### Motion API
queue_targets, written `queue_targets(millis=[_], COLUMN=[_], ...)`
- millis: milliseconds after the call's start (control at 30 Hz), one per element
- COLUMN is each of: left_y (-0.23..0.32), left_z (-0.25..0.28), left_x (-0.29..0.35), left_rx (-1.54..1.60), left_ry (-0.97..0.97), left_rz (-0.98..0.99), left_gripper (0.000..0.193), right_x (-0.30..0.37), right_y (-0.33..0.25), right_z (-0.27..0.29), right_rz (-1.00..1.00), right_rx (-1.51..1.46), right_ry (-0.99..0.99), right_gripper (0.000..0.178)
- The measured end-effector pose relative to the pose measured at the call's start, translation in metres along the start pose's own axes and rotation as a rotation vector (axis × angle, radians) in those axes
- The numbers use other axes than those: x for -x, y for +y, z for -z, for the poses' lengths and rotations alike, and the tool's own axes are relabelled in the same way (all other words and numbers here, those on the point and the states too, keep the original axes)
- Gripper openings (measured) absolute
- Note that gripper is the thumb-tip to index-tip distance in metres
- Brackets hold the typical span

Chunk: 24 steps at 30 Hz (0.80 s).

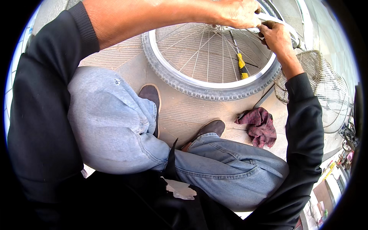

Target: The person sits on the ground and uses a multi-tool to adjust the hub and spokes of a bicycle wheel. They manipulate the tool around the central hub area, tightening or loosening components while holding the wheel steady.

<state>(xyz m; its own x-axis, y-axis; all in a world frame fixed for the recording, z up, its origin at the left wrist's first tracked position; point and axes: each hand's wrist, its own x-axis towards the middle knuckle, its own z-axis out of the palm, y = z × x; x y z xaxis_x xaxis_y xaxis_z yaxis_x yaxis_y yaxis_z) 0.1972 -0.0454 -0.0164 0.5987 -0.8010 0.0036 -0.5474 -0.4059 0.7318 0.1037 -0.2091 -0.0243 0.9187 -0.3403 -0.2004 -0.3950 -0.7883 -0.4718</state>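
Observation:
A bicycle wheel [184, 89] with a knobby grey tyre and silver rim is in front of my feet. Both hands are at its upper right side, close together beside a pale curved bar [268, 17]. My left hand [238, 13] is closed, its fingertips partly hidden. My right hand [277, 37] has curled fingers and a thumb pressed in near the bar's edge. Whatever the fingers pinch is too small or covered to make out. Through the spokes shows a screwdriver [242, 66] with a yellow and black handle.
A crumpled dark red rag [261, 127] lies on the paving by my right shoe [213, 128]. Right of the wheel is a wire mesh basket [332, 96]. My left shoe [150, 98] is near the tyre. Assorted items and bicycle parts [348, 138] crowd the far right edge.

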Motion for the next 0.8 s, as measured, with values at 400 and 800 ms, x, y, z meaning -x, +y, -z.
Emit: queue_targets(millis=[400,800], left_y=[-0.006,-0.032], left_z=[-0.004,-0.001], left_x=[0.057,0.08], left_rx=[-0.39,-0.46], left_ry=[0.042,0.194], left_rz=[-0.397,-0.722], left_gripper=[0.023,0.032], right_x=[0.004,0.012], right_y=[-0.011,-0.022], right_z=[-0.009,-0.027], right_rz=[0.216,0.255], right_rx=[0.124,0.148], right_ry=[0.116,0.058], right_gripper=[0.029,0.033])
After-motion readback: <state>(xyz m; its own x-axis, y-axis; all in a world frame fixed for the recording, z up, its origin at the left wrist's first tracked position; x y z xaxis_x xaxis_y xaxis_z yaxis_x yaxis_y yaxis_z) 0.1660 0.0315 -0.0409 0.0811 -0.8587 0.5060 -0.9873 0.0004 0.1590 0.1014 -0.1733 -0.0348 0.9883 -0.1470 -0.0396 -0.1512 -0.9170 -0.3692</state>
